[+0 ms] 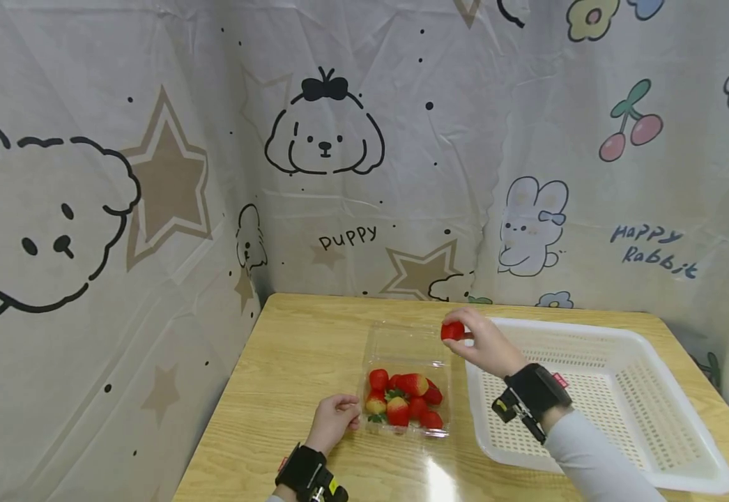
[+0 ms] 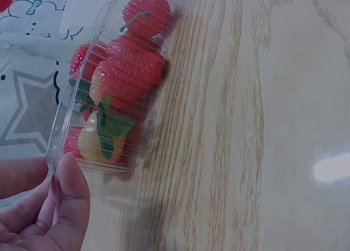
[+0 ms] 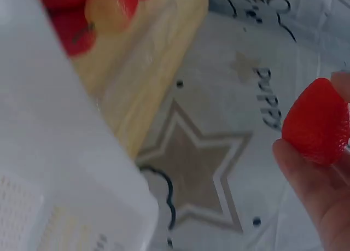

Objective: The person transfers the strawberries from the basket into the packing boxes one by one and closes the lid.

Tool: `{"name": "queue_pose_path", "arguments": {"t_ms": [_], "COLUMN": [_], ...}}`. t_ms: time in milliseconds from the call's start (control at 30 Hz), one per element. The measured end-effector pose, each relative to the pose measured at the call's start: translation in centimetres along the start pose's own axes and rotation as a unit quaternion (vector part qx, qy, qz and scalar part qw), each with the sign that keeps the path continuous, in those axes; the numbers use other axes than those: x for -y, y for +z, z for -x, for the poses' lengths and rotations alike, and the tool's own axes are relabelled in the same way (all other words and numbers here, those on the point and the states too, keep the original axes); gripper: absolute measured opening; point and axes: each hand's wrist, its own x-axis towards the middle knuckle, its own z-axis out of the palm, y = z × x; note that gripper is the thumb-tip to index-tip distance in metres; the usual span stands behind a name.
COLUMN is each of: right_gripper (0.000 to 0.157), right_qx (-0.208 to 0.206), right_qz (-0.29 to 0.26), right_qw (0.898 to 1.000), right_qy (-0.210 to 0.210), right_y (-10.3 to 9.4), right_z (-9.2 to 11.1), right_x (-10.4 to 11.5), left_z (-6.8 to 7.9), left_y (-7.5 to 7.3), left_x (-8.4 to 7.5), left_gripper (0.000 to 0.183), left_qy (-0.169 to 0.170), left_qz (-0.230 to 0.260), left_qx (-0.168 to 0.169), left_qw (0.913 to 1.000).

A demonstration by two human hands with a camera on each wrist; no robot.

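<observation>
My right hand pinches a red strawberry between thumb and fingers, up above the table near the basket's far left corner. In the right wrist view the held strawberry shows at the right edge. A clear plastic box lies with its lid folded back, and several red and pale-tipped strawberries fill its near half. At the box's left side, my left hand pinches the rim; the left wrist view shows thumb and finger meeting at its corner.
A white plastic basket with a perforated floor stands right of the box. The wooden table backs onto a hanging cloth printed with puppies, stars and a rabbit; more cloth hangs at the left.
</observation>
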Motion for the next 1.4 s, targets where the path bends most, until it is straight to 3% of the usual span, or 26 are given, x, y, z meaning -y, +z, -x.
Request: {"name": "queue_pose_path", "arguments": {"t_ms": [133,300,633,733,833,967,1100,1400], "right_gripper": [0.025,0.025,0.023,0.021,0.022,0.023,0.023,0.025], "right_qx": [0.035,0.091,0.155,0.164,0.171,0.178,0.197,0.203], "right_qz": [0.007,0.044,0.081,0.080,0.080,0.092,0.092,0.124], "right_qw": [0.998,0.992,0.984,0.983,0.982,0.980,0.976,0.971], "right_qy": [-0.047,-0.073,-0.028,-0.007,0.007,0.008,0.019,0.032], "right_y": [2.9,6.2,11.9,12.6,13.1,13.9,14.6,15.6], "right_z": [-0.6,-1.3,-1.6,-1.5,-1.5,-1.3,-0.9,-0.3], "right_x": [0.7,1.6,1.1,0.8,0.4,-0.5,-0.9,-1.0], "left_z": [0.0,0.1,-0.1,-0.1,0.5,0.6,-0.2,-0.3], "left_y": [-0.1,-0.1,0.0,0.0,0.0,0.0,0.0,0.0], "left_x": [0.0,-0.2,0.1,0.1,-1.0,-1.3,0.2,0.6], "left_gripper": [0.024,0.024,0.024,0.024,0.024,0.024,0.025,0.024], "left_qy": [0.000,0.001,0.003,0.004,0.004,0.003,0.003,0.002], "left_qz": [-0.001,0.000,0.007,0.010,0.011,0.010,0.012,0.013], "left_qx": [0.000,0.001,0.001,0.002,0.005,0.005,0.003,0.000], "left_qw": [1.0000,1.0000,1.0000,0.9999,0.9999,0.9999,0.9999,0.9999]}}
